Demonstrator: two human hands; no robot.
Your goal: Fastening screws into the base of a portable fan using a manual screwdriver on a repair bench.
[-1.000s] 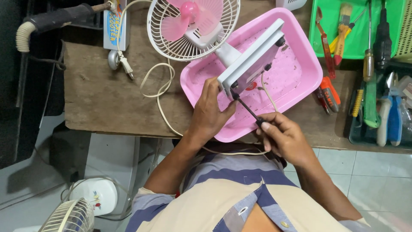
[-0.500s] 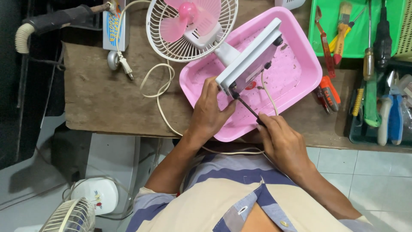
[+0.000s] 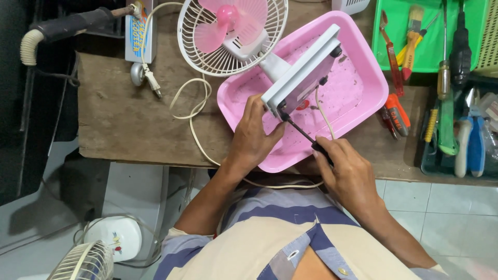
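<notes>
Far left, a cord (image 3: 194, 111) loops over the bench (image 3: 119, 119), loose and near the elbow, so a snag could tug the fan (image 3: 233, 31). The left hand (image 3: 251, 137) has its fingers clamped on the corner of the fan's base (image 3: 303, 72), which is tipped up on edge in the pink tray (image 3: 363, 111). That is a narrow perch: ease the grip and I'd say the base rocks or flops.

The fan is small, with a white cage, pink blades and a flat pale base with dark feet showing; a thin wire hangs from the underside.

A screwdriver (image 3: 301, 132) runs slanted, tip at the base's lower corner. The right hand (image 3: 350, 173) has its fingers closed round the handle. At that angle the tip might skip out and jab the left thumb just beside it. More tools lie further right.
</notes>
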